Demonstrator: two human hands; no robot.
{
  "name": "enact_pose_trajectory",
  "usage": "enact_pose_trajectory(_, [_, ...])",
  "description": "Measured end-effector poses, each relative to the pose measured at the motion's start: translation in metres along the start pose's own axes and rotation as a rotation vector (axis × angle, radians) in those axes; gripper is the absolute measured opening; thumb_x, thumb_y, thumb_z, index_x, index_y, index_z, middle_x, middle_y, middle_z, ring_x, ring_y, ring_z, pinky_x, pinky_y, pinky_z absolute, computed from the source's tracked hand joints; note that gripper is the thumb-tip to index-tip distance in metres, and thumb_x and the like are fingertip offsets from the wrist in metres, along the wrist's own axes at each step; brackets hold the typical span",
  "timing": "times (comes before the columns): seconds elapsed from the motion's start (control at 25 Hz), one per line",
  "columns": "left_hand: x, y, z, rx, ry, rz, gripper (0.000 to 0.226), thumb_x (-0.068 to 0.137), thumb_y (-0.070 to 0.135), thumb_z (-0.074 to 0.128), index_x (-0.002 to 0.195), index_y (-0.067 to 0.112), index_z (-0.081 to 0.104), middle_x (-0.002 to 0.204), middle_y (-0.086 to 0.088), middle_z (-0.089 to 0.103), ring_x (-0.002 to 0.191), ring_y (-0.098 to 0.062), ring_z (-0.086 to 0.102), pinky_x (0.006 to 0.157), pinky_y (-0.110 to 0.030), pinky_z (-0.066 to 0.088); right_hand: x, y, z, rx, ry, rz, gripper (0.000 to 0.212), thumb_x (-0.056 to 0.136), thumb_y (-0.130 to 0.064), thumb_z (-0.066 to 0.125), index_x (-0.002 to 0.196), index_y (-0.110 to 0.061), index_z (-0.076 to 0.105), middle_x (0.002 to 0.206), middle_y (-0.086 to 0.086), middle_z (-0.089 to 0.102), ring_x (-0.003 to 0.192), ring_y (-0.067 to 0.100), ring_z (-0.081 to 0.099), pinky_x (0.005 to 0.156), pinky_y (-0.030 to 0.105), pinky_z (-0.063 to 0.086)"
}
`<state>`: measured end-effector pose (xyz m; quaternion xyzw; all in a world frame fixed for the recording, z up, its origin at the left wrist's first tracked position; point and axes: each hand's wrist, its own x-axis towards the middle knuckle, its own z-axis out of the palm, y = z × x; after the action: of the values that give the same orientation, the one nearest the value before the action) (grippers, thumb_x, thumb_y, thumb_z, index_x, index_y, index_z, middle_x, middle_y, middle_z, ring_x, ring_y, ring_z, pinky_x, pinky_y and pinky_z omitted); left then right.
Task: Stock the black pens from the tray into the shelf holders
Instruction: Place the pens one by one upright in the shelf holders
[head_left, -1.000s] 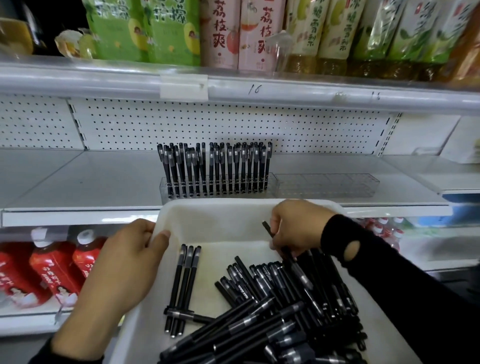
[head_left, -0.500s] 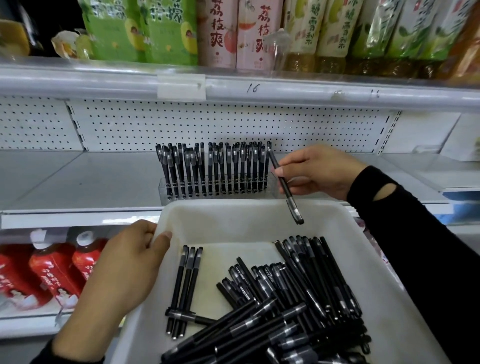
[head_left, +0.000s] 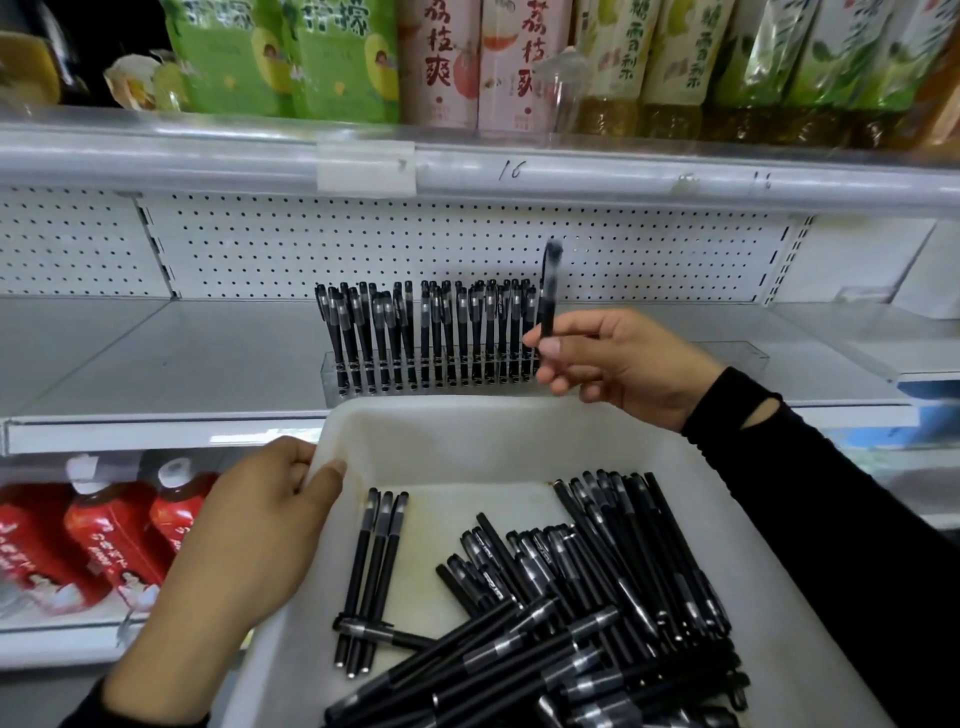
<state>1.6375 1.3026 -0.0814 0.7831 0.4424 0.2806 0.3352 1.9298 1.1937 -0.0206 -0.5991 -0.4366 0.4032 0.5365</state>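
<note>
Black pens (head_left: 613, 587) lie heaped in the near right part of the white tray (head_left: 467, 421). Three more pens (head_left: 376, 561) lie side by side by the tray's left wall, with a crossing pen (head_left: 384, 633) over their near ends. The left hand (head_left: 260, 535) grips the tray's far left corner, thumb over the rim. Just beyond the tray's far rim, the right hand (head_left: 623, 364) pinches a single pen (head_left: 548, 306) upright between thumb and fingertips, its top blurred. Behind the tray, a clear holder (head_left: 332, 382) on the shelf (head_left: 156, 358) carries a row of standing pens. The single pen is at that row's right end. Red bottles (head_left: 104, 540) stand below, left of the tray.
</note>
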Motion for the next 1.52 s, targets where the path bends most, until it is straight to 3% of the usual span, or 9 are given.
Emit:
enact_pose_trajectory(0.12, [0.001,-0.003,0.0,-0.008,-0.004,-0.01,0.016,0.095,0.034,0.057,0.087,0.023,0.066,0.068,0.001,0.069,0.069,-0.018,0.065,0.063,-0.035,0.048,0.014,0.0,-0.01,-0.087,0.139,-0.085,0.023,0.086,-0.021,0.07,0.106,-0.009,0.073,0.066,-0.001,0.06,0.053,0.008,0.05,0.044,0.015,0.039])
enact_pose_trajectory(0.32, [0.0,-0.001,-0.001,0.004,0.0,-0.01,0.015,0.095,0.034,0.056,0.088,0.024,0.065,0.069,0.001,0.07,0.07,-0.017,0.065,0.066,-0.037,0.051,0.047,0.001,-0.027,-0.416,0.397,-0.152,0.007,0.091,-0.016,0.07,0.094,-0.011,0.074,0.075,0.0,0.07,0.066,0.013,0.067,0.066,0.024,0.059])
enact_pose_trajectory(0.44, [0.0,0.0,-0.001,0.002,-0.001,-0.016,0.015,0.095,0.034,0.056,0.089,0.024,0.065,0.071,0.001,0.072,0.07,-0.017,0.066,0.069,-0.04,0.054,0.07,0.012,-0.032,-0.564,0.452,-0.137,0.013,0.093,-0.019,0.068,0.101,-0.009,0.072,0.087,0.005,0.073,0.076,0.018,0.073,0.071,0.028,0.062])
enact_pose_trajectory(0.6, [-0.001,0.001,-0.002,0.011,-0.001,-0.017,0.015,0.096,0.034,0.056,0.088,0.025,0.065,0.069,-0.001,0.071,0.069,-0.018,0.066,0.069,-0.042,0.054,0.104,0.03,-0.042,-0.768,0.521,-0.046,0.016,0.094,-0.02,0.066,0.093,-0.005,0.073,0.089,0.007,0.074,0.08,0.024,0.074,0.077,0.04,0.062])
enact_pose_trajectory(0.76, [-0.002,0.001,-0.003,0.006,-0.012,-0.022,0.015,0.096,0.035,0.055,0.089,0.027,0.065,0.07,0.0,0.071,0.068,-0.016,0.067,0.068,-0.041,0.055,0.126,0.041,-0.045,-1.045,0.556,0.097,0.024,0.096,-0.03,0.06,0.082,-0.013,0.067,0.087,0.007,0.073,0.076,0.021,0.069,0.07,0.024,0.052])
enact_pose_trajectory(0.84, [-0.002,0.001,-0.004,-0.001,-0.016,-0.025,0.016,0.096,0.036,0.055,0.089,0.026,0.065,0.07,-0.001,0.072,0.067,-0.016,0.067,0.068,-0.043,0.056,0.132,0.043,-0.045,-1.074,0.564,0.137,0.026,0.097,-0.031,0.059,0.083,-0.011,0.068,0.086,0.007,0.073,0.074,0.021,0.068,0.069,0.024,0.052])
enact_pose_trajectory(0.96, [-0.002,0.002,-0.004,0.003,-0.018,-0.027,0.016,0.095,0.037,0.055,0.09,0.026,0.065,0.072,-0.002,0.073,0.068,-0.017,0.068,0.069,-0.046,0.056,0.138,0.047,-0.047,-1.068,0.557,0.186,0.026,0.097,-0.03,0.061,0.095,-0.005,0.071,0.091,0.011,0.073,0.086,0.027,0.07,0.083,0.032,0.057])
enact_pose_trajectory(1.08, [-0.002,0.001,-0.004,0.002,-0.022,-0.029,0.016,0.095,0.038,0.054,0.091,0.027,0.065,0.072,-0.001,0.073,0.069,-0.018,0.068,0.071,-0.047,0.056,0.14,0.052,-0.046,-1.047,0.517,0.235,0.029,0.095,-0.032,0.064,0.1,-0.003,0.069,0.094,0.013,0.072,0.088,0.027,0.07,0.081,0.03,0.056])
enact_pose_trajectory(1.52, [0.0,-0.002,-0.003,0.021,-0.005,-0.012,0.015,0.095,0.033,0.057,0.088,0.024,0.065,0.069,0.003,0.07,0.068,-0.014,0.065,0.063,-0.035,0.05,0.11,0.026,-0.038,-1.047,0.535,0.166,0.019,0.091,-0.023,0.067,0.095,-0.005,0.067,0.101,0.016,0.071,0.091,0.033,0.07,0.085,0.043,0.058])
